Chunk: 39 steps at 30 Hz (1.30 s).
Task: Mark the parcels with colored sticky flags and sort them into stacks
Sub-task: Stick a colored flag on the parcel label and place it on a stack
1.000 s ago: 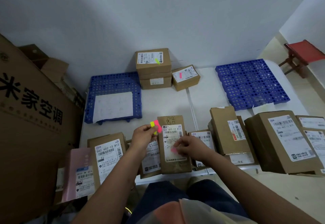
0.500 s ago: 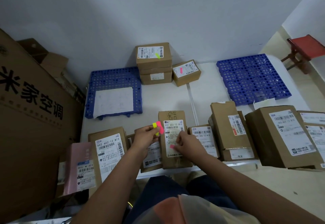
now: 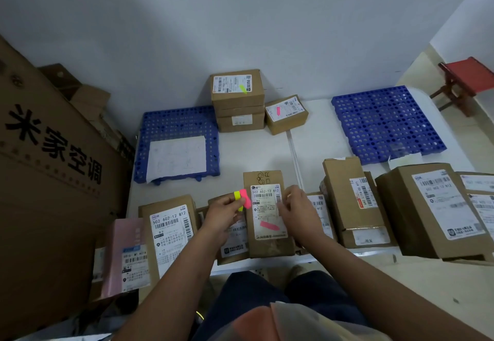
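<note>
Head view is showing the left hand (image 3: 224, 213) pinching a pad of yellow and pink flags (image 3: 242, 198) just left of a tall parcel (image 3: 268, 215). That parcel is standing in the near row, wearing a pink flag (image 3: 269, 225) low on its label. Beside it the right hand (image 3: 295, 209) is hovering, fingers loosely curled, seemingly holding nothing. Farther back, a stack (image 3: 238, 100) is carrying a yellow flag (image 3: 242, 88).
</note>
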{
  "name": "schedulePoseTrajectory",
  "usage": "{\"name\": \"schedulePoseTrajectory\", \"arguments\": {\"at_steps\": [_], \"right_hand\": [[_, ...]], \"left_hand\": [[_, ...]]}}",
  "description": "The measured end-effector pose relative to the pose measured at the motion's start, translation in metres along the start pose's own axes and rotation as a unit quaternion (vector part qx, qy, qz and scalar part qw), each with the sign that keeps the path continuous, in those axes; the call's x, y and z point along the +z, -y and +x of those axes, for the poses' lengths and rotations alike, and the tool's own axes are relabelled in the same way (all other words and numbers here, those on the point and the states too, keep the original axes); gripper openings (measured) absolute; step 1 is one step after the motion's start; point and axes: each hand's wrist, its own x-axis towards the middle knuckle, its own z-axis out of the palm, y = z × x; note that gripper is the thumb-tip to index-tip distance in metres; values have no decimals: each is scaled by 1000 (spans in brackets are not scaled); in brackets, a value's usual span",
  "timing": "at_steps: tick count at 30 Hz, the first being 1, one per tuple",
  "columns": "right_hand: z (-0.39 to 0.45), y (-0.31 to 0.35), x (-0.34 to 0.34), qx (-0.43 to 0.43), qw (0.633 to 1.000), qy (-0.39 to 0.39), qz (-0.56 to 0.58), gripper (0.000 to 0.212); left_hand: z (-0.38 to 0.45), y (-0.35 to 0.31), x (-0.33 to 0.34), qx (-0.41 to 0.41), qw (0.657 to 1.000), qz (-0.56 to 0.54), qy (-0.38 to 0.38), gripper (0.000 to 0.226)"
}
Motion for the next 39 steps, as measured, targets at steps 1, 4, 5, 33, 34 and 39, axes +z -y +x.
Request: {"name": "schedulePoseTrajectory", "arguments": {"at_steps": [1, 4, 5, 33, 34, 39], "right_hand": [[1, 0, -2, 11, 999, -10, 36, 23], [5, 3, -5, 71, 989, 26, 125, 50], [5, 6, -6, 98, 982, 49, 156, 53], [132, 17, -105, 260, 725, -148, 620, 41], [145, 17, -108, 258, 726, -151, 620, 41], [219, 21, -115, 264, 740, -137, 603, 52]], "left_hand": [[-1, -1, 0, -5, 1000, -11, 1, 10], [-3, -2, 4, -32, 999, -17, 20, 11], [-3, -2, 6, -40, 999, -20, 29, 11], [67, -127, 23, -30, 982, -186, 23, 32], [74, -130, 25, -34, 982, -184, 19, 37], [105, -151, 35, -46, 989, -141, -27, 34]]}}
